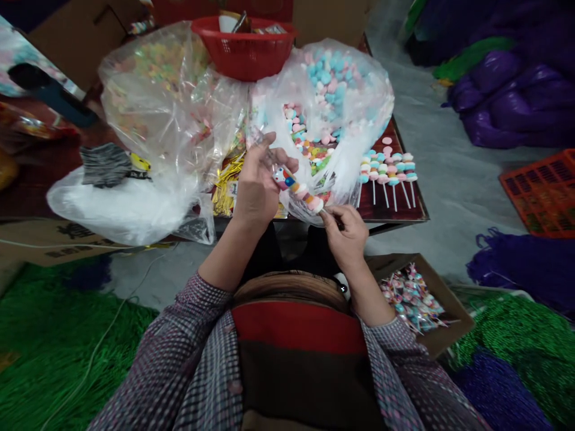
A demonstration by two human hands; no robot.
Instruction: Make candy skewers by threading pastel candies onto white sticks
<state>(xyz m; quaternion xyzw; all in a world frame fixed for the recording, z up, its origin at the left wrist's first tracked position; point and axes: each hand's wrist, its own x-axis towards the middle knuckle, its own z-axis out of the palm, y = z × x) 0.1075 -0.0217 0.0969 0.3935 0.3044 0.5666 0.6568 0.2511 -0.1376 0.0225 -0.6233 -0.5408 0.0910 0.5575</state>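
Observation:
My left hand (257, 191) is closed around a clear printed wrapper bag (283, 178), its fingers curled about the plastic. A marshmallow skewer (309, 199) in pink, white and orange lies tilted between my hands, its upper end at or inside the wrapper's mouth. With thumb and fingers pinched, my right hand (348, 234) grips the skewer's stick just below the lowest marshmallow. Gold twist ties (228, 182) lie in a heap left of my left hand. Finished-looking marshmallow skewers (393, 169) rest side by side at the table's right edge.
Large clear bags hold blue-and-pink marshmallows (335, 75) and gummy candies (157, 66). A red basket (245, 51) stands behind them. A cardboard box (456, 320) of wrapped candies sits low on my right. Purple bundles (507, 102) and an orange crate (541, 191) are on the floor.

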